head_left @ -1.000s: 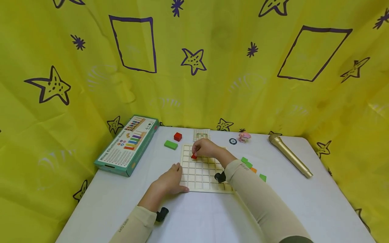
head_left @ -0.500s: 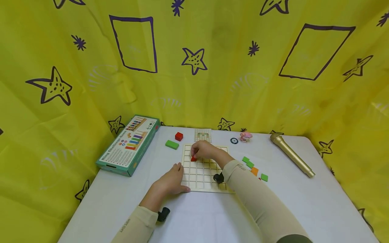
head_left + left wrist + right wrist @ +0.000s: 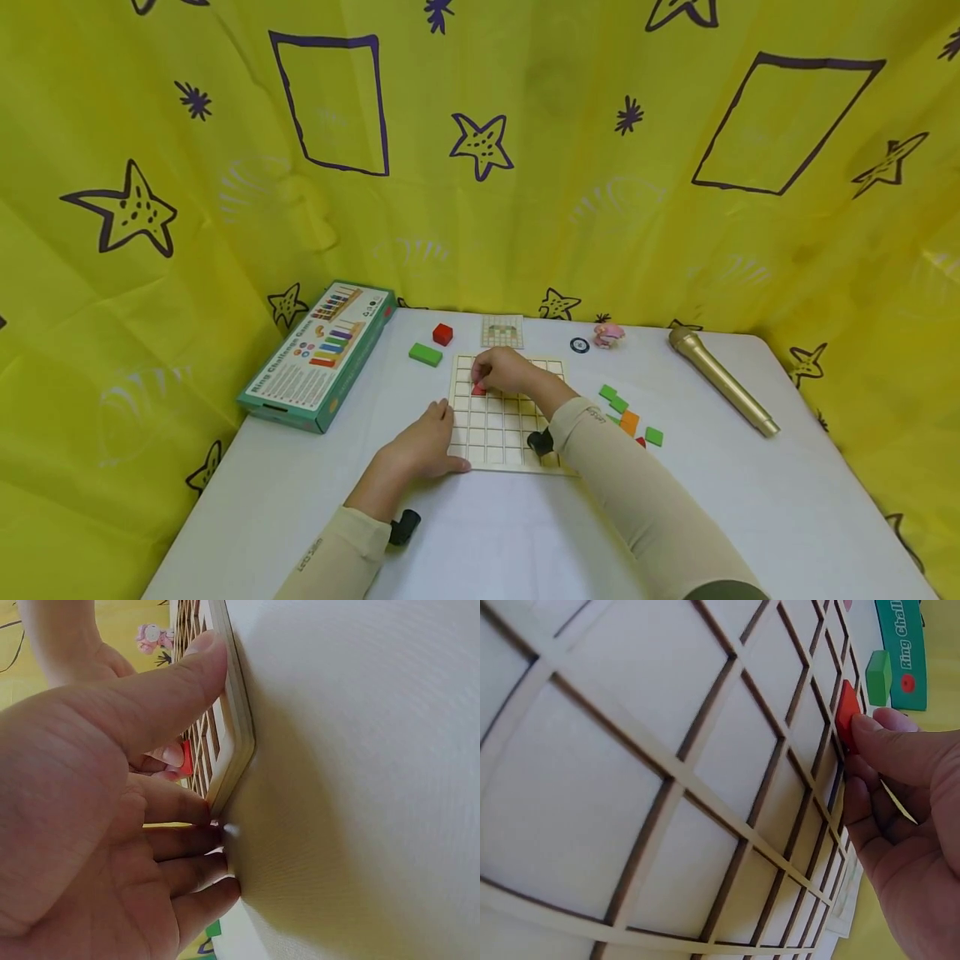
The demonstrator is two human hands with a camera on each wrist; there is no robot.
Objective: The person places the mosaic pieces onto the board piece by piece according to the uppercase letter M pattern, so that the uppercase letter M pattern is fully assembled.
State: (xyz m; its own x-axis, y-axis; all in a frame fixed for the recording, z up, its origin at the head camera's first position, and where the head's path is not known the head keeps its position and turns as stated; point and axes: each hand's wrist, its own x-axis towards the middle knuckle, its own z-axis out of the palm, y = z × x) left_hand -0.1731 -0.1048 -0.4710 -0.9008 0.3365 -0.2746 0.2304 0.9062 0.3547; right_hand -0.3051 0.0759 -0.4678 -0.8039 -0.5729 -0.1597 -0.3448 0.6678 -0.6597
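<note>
A pale wooden grid board lies on the white table. Over its far left cells, my right hand pinches a small flat red tile between thumb and fingers, low against the grid. In the right wrist view the tile is at the grid's surface; whether it sits fully inside a cell I cannot tell. My left hand rests at the board's near left corner. Its thumb lies on the rim, and its fairly straight fingers touch the left edge and the table.
Left of the board are a red cube, a green block and a game box. A grid pattern card lies behind. Several green, orange and red pieces lie right, with a pink figurine and gold microphone beyond.
The red tile has shifted slightly and turned in the right fingers, over the same part of the grid. The left hand stays in place at the board's corner. The head view has shifted slightly.
</note>
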